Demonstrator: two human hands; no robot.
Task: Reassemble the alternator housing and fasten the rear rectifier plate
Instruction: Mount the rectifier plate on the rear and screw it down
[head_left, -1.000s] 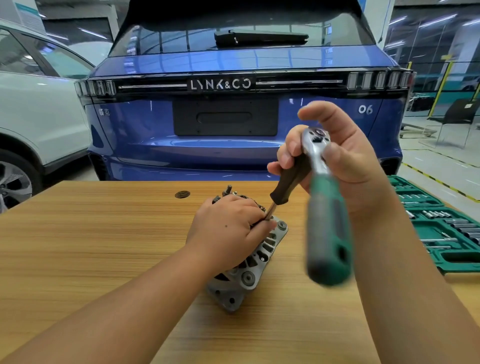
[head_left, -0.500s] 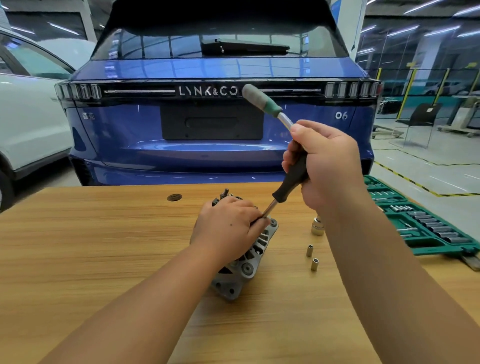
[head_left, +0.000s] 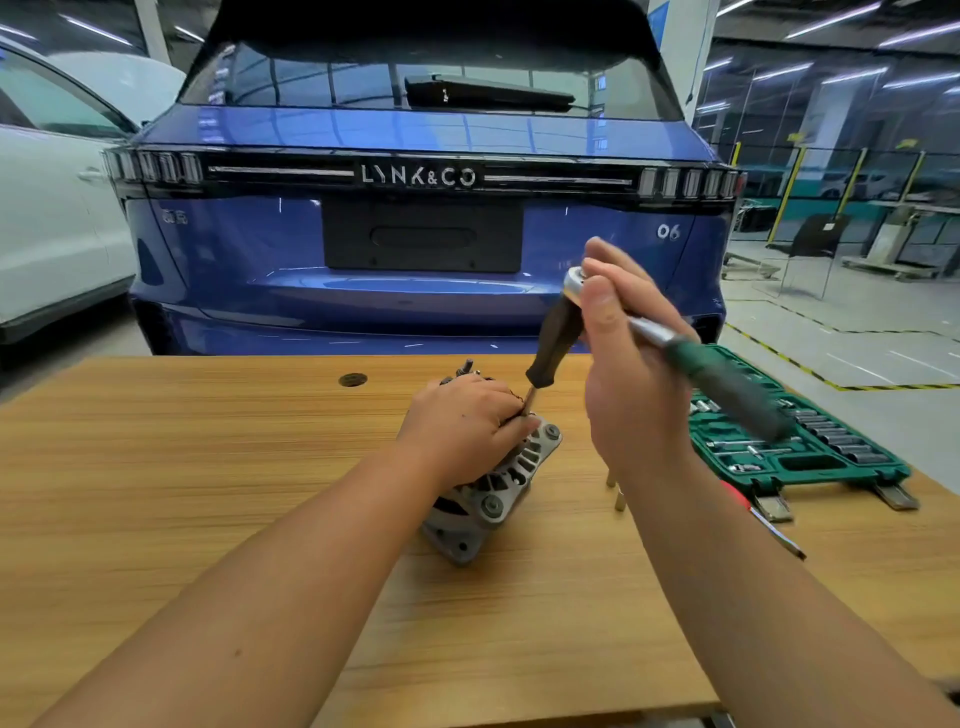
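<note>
Curled fingers of my left hand (head_left: 467, 423) wrap over the top of the alternator (head_left: 493, 488), pinning it where it lies tilted on the wooden table (head_left: 182, 493), roughly at the middle of the top. My right hand (head_left: 631, 374) is raised above and to the right of it, fingers closed round two tools at once: the black handle of a screwdriver (head_left: 553, 345), and a ratchet wrench (head_left: 717, 364) whose chrome head sits on the top end of that handle, beside my thumb. The screwdriver slants down and left, its shaft meeting the rear of the alternator right beside my left fingertips; I cannot tell what the tip sits in, since my hand covers it. The ratchet's green grip juts out to the right, blurred, over the socket set.

That green socket case (head_left: 810, 457) lies open at the table's right edge, rows of sockets in its tray. Two small sockets (head_left: 615, 491) stand on the wood just beside my right wrist. A red-handled tool (head_left: 763, 517) lies near the case's front edge. Beyond the table stands a blue Lynk & Co 06 (head_left: 415, 208), tailgate facing me, with a white car (head_left: 52, 218) to its left.
</note>
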